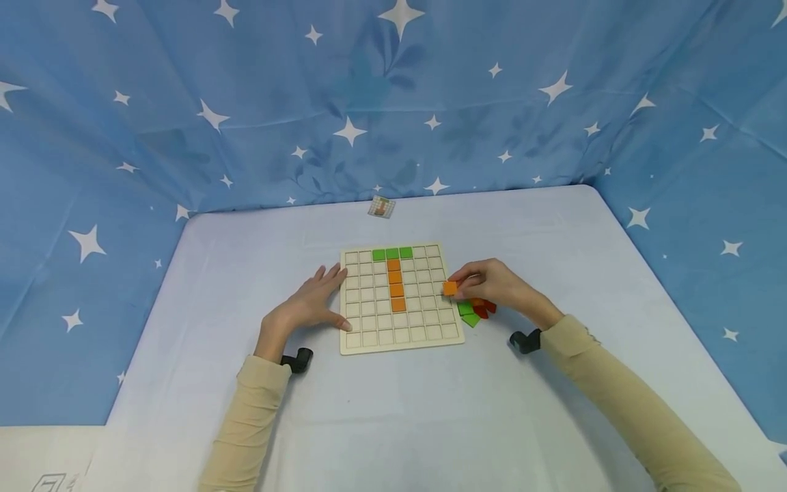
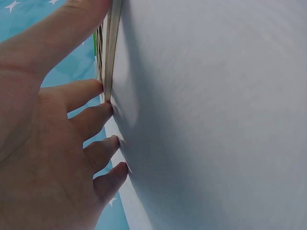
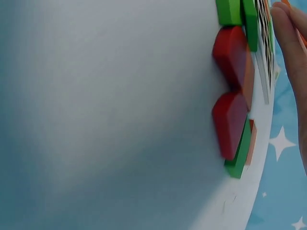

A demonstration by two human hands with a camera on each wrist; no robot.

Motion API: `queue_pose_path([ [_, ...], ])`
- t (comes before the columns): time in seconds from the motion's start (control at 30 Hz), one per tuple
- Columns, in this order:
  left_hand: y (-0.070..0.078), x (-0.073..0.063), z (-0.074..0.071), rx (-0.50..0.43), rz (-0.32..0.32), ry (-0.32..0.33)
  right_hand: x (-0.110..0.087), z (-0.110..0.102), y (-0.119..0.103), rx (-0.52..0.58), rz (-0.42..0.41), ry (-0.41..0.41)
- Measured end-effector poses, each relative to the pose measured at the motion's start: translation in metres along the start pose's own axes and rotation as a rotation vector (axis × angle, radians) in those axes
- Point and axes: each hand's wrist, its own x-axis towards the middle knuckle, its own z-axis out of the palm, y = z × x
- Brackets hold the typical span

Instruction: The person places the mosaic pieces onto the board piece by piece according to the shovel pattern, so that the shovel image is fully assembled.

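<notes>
A square cream grid board [image 1: 369, 337] lies in the middle of the table. Three green tiles [image 1: 392, 253] sit in its far row, and below the middle one a column of several orange tiles [image 1: 396, 290] runs toward the near side. My left hand [image 1: 310, 301] rests at the board's left edge, thumb and fingers spread and touching it. At the board's right edge my right hand [image 1: 492, 283] pinches an orange tile [image 1: 450, 288] between thumb and fingers. Under that hand lie loose green tiles [image 1: 471, 319] and red pieces with rounded ends [image 3: 229, 125].
A small card [image 1: 381, 206] with a coloured grid picture lies near the table's far edge. Blue star-patterned cloth [image 1: 393, 102] hangs behind and beside the white table [image 1: 393, 424]. Black wrist devices [image 1: 298, 361] hang below both forearms.
</notes>
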Motion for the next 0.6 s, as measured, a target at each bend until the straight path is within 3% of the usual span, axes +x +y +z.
queue_pose_path([
  [0.17, 0.0, 0.001, 0.0, 0.014, 0.008, 0.002, 0.003, 0.005, -0.008, 0.011, 0.022, -0.017],
  [0.37, 0.001, 0.002, 0.001, 0.02, 0.02, 0.007, 0.008, 0.012, -0.012, -0.042, -0.014, -0.035],
  [0.6, -0.002, 0.003, 0.003, 0.034, -0.003, 0.004, 0.015, 0.022, -0.016, -0.053, -0.009, -0.069],
])
